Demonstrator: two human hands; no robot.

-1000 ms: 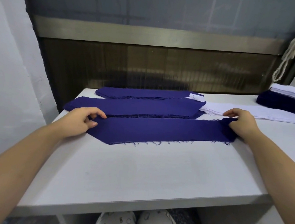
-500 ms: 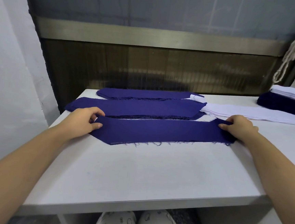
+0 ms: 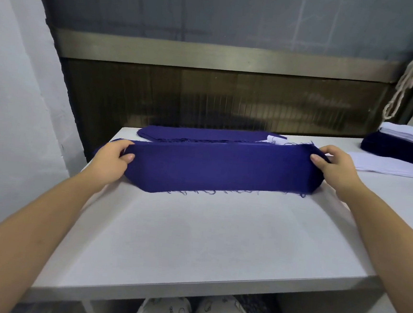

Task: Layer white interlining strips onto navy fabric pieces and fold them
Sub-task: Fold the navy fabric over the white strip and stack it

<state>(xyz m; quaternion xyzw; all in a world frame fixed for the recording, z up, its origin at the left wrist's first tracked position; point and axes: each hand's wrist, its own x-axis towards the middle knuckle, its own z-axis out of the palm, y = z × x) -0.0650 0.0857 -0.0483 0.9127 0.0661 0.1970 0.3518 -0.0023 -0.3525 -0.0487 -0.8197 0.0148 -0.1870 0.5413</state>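
Our left hand (image 3: 111,159) and right hand (image 3: 335,169) each pinch an end of the navy strip (image 3: 222,169), its far edge raised off the white table (image 3: 194,230). More navy pieces (image 3: 202,134) lie behind, white strips (image 3: 384,165) far right.

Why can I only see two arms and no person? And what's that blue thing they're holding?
The camera sits on the person's head and looks down, so you see only their arms, as if through their eyes. There is no machine here, just two bare hands. The left hand and the right hand each grip one end of a long navy strip. Its far edge is lifted, and its near, frayed edge rests on the white table. Behind it lie more navy pieces. To the right lie white strips, and farther back sits a stack of navy and white cloth.
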